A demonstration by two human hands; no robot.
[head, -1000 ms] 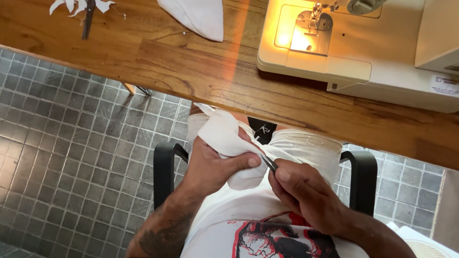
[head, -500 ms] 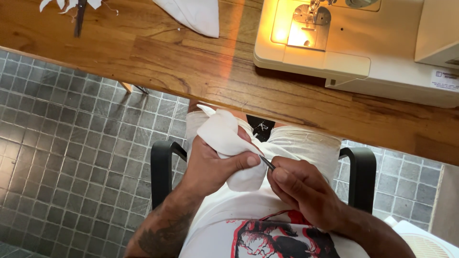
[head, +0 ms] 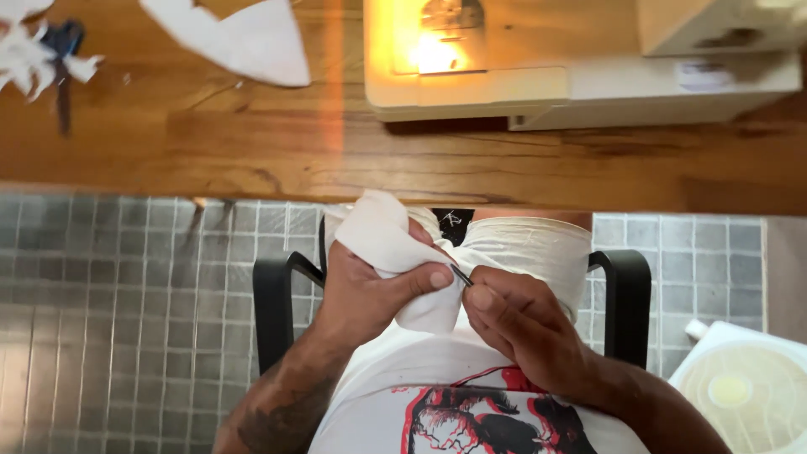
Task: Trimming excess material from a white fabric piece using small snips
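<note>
Wooden table (head: 252, 160): spans the top of the view.
Sewing machine (head: 538, 76): cream, lamp lit, on the table's right part.
Black chair (head: 626, 294): below the table's near edge, over grey tile floor (head: 101, 319).
White fabric offcut (head: 244, 38): on the table, left of the machine.
Left hand (head: 366, 290): below the table edge, closed around bunched white cloth (head: 387, 240).
Right hand (head: 521, 324): just beside it, fingers pinched on a thin dark tool (head: 461, 275), tip at the cloth.

Tattooed left forearm (head: 282, 412), bare arms, white T-shirt (head: 471, 420) with red-black print, cream trousers (head: 530, 252)
</note>
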